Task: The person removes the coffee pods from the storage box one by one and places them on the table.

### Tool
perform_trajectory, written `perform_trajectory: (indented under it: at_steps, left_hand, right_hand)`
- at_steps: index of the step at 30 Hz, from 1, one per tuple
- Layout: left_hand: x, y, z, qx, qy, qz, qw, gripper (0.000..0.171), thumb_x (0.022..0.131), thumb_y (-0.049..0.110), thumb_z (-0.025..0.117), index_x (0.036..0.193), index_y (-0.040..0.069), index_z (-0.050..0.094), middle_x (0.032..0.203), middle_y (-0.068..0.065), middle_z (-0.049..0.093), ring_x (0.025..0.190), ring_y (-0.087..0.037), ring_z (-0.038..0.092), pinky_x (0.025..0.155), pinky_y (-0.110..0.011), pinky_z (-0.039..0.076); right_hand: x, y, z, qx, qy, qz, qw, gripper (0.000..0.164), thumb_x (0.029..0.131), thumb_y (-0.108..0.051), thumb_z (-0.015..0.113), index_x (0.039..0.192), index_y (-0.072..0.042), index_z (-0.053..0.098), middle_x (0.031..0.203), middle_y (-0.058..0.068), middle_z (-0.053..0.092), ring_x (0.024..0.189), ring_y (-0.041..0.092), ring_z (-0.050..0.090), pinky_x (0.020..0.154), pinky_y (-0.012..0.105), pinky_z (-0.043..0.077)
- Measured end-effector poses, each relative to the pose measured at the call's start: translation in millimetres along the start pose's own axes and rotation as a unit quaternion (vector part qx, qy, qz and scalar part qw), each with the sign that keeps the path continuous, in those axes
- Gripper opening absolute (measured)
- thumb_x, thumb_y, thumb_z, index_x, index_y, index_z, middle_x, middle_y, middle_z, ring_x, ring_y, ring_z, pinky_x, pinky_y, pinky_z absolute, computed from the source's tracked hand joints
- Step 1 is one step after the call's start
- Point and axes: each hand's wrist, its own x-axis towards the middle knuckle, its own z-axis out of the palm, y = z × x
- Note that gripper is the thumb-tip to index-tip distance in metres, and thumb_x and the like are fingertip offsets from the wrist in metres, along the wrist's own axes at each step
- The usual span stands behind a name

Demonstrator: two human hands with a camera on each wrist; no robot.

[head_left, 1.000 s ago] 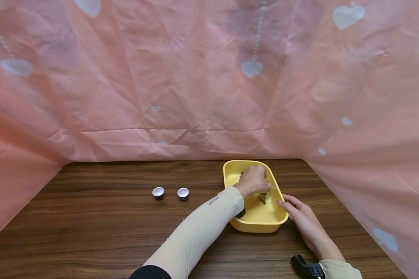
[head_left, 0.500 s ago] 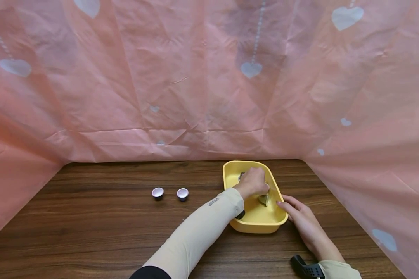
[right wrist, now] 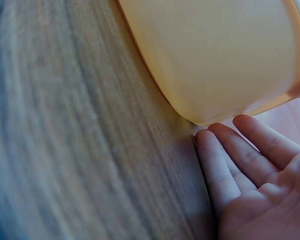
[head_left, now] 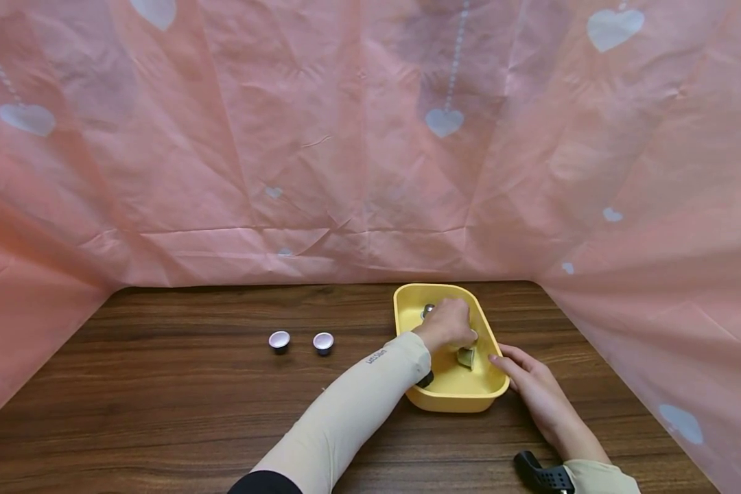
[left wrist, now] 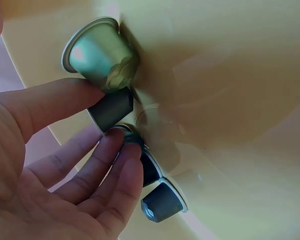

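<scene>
A yellow plastic tub [head_left: 457, 403] stands on the table at the right of the head view, with several coffee capsules in it. My left hand [head_left: 447, 324] reaches down inside. In the left wrist view its thumb and fingers pinch a dark coffee capsule [left wrist: 111, 111]. Beside the thumb lies a gold-green capsule [left wrist: 101, 59], tipped on its side; another dark capsule [left wrist: 162, 202] lies below the fingers, and one behind them is partly hidden. On the tub's right side, my right hand [head_left: 534, 387] holds the rim, thumb over the edge and fingers against the outer wall.
Two dark capsules with pale lids, a left one [head_left: 279, 342] and a right one [head_left: 324, 343], stand upright on the wooden table [head_left: 160, 398] left of the tub. A pink curtain [head_left: 321, 158] with hearts encloses the back and sides.
The gold-green capsule has turned and shifted slightly toward the near end of the tub. My left hand has moved very little; the right hand stays on the rim.
</scene>
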Motion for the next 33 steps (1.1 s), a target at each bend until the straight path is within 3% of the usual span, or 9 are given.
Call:
perform_trajectory:
  at_steps: [5, 10, 12, 16, 18, 21, 23, 26, 33]
  left_hand:
    - [-11.2, 5.1, -17.7, 0.0, -0.012, -0.026, 0.9996, 0.044, 0.087, 0.03, 0.08, 0.055, 0.021, 0.051, 0.051, 0.007, 0.045, 0.054, -0.013, 0.05, 0.051, -0.028, 0.045]
    - [-21.0, 10.7, -36.0, -0.033, 0.003, -0.047, 0.9983, 0.052, 0.09, 0.036, 0.082, 0.054, 0.02, 0.048, 0.05, 0.006, 0.038, 0.048, -0.013, 0.037, 0.045, -0.03, 0.035]
    - [-23.5, 10.7, -42.0, -0.049, 0.017, -0.039, 0.9979, 0.05, 0.088, 0.032, 0.083, 0.055, 0.02, 0.047, 0.051, 0.006, 0.038, 0.048, -0.012, 0.036, 0.045, -0.03, 0.032]
    - [-19.5, 5.0, -48.5, -0.073, 0.052, -0.002, 0.9959, 0.035, 0.082, 0.029, 0.084, 0.063, 0.023, 0.056, 0.058, 0.011, 0.052, 0.055, -0.008, 0.048, 0.05, -0.028, 0.041]
    - [-24.5, 5.3, -57.5, -0.079, 0.061, 0.008, 0.9949, 0.024, 0.08, 0.029, 0.084, 0.072, 0.024, 0.063, 0.065, 0.012, 0.061, 0.061, -0.006, 0.056, 0.057, -0.028, 0.048]
    - [-45.2, 9.2, -76.7, -0.095, 0.072, 0.01, 0.9928, 0.015, 0.082, 0.027, 0.082, 0.083, 0.021, 0.069, 0.075, 0.01, 0.07, 0.07, -0.006, 0.063, 0.065, -0.029, 0.055]
    - [-68.6, 15.2, -96.5, -0.111, 0.07, 0.009, 0.9913, 0.013, 0.085, 0.023, 0.082, 0.088, 0.016, 0.071, 0.08, 0.006, 0.073, 0.073, -0.008, 0.065, 0.068, -0.027, 0.055]
    - [-93.5, 19.5, -114.4, -0.128, 0.084, 0.008, 0.9882, 0.014, 0.089, 0.02, 0.082, 0.091, 0.011, 0.072, 0.088, 0.002, 0.073, 0.079, -0.01, 0.064, 0.07, -0.022, 0.052]
    - [-114.3, 17.2, -132.9, -0.154, 0.112, 0.018, 0.9815, 0.015, 0.088, 0.017, 0.083, 0.094, 0.008, 0.073, 0.094, 0.0, 0.073, 0.081, -0.009, 0.06, 0.069, -0.018, 0.048]
  right_hand:
    - [2.2, -4.1, 2.1, -0.011, -0.002, -0.001, 1.0, 0.061, 0.111, -0.039, 0.059, 0.158, -0.003, 0.048, 0.151, 0.01, 0.06, 0.11, -0.008, 0.061, 0.094, 0.014, 0.05]
    - [5.0, -6.6, 2.6, -0.026, -0.006, -0.004, 1.0, 0.062, 0.111, -0.041, 0.059, 0.159, -0.003, 0.048, 0.153, 0.01, 0.059, 0.11, -0.009, 0.06, 0.094, 0.013, 0.049]
    - [5.4, -7.2, 2.8, -0.03, -0.007, 0.0, 1.0, 0.063, 0.111, -0.042, 0.059, 0.159, -0.003, 0.047, 0.155, 0.012, 0.057, 0.11, -0.01, 0.06, 0.094, 0.013, 0.049]
    - [5.1, -8.1, 3.1, -0.035, -0.007, 0.006, 0.999, 0.064, 0.111, -0.043, 0.058, 0.16, -0.003, 0.046, 0.157, 0.014, 0.055, 0.11, -0.01, 0.059, 0.094, 0.013, 0.049]
    - [5.4, -8.0, 3.1, -0.038, -0.007, 0.007, 0.999, 0.065, 0.111, -0.044, 0.058, 0.16, -0.003, 0.046, 0.157, 0.014, 0.056, 0.11, -0.01, 0.06, 0.093, 0.013, 0.049]
    - [5.5, -7.3, 3.5, -0.038, -0.002, 0.01, 0.999, 0.066, 0.11, -0.046, 0.059, 0.159, -0.003, 0.047, 0.154, 0.012, 0.058, 0.108, -0.009, 0.061, 0.092, 0.014, 0.05]
    - [5.0, -6.0, 3.9, -0.037, 0.001, 0.016, 0.999, 0.067, 0.11, -0.046, 0.06, 0.16, -0.004, 0.047, 0.153, 0.01, 0.059, 0.107, -0.009, 0.062, 0.092, 0.014, 0.05]
    - [3.5, -3.3, 3.8, -0.032, 0.004, 0.024, 0.999, 0.067, 0.11, -0.046, 0.059, 0.16, -0.003, 0.045, 0.154, 0.012, 0.058, 0.106, -0.008, 0.063, 0.091, 0.015, 0.051]
    - [2.4, 0.2, 0.2, -0.037, 0.001, 0.027, 0.999, 0.069, 0.111, -0.047, 0.056, 0.162, -0.002, 0.041, 0.156, 0.011, 0.056, 0.107, -0.01, 0.06, 0.092, 0.013, 0.049]
